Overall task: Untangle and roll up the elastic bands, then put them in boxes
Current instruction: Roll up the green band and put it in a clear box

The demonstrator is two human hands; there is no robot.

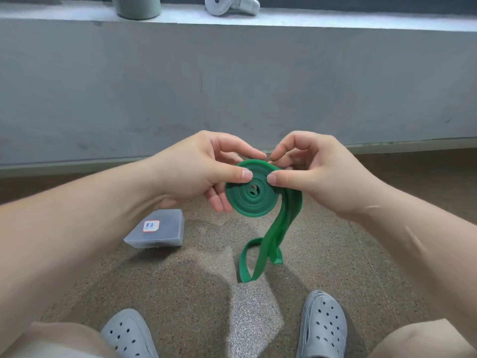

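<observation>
— Where was the green band (251, 200) when we looked?

— We held it up in front of us, above the floor (196, 267). Most of it was wound into a flat coil. The loose end hung from the coil's 3 o'clock edge down toward 6 o'clock, twisted and looped at the bottom. We could not tell whether that loop touched the floor.

— And our hands?

— Our left hand (191, 171) gripped the coil from 9 o'clock, with the thumb pressed on its face and the fingers (219, 201) curled behind it. Our right hand (320, 177) pinched it from 3 o'clock. Its thumb lay on the face just beside the left thumb, and its other fingers were bent over the edge at 12 o'clock. Both sets of fingers were closed on the band.

— What about the box (165, 233)?

— It lay on the floor at about 8 o'clock from the coil, well apart from it. It was grey and cloudy, with a small red-edged label (151, 225) on top. We could not see what it held.

— Anything else around us?

— Our two grey clogs (322, 326) stood at 5 and 7 o'clock. At 12 o'clock a grey wall (232, 86) carried a ledge (335, 21), with a green cup (138, 7) and a white controller (229, 5) on it.
</observation>
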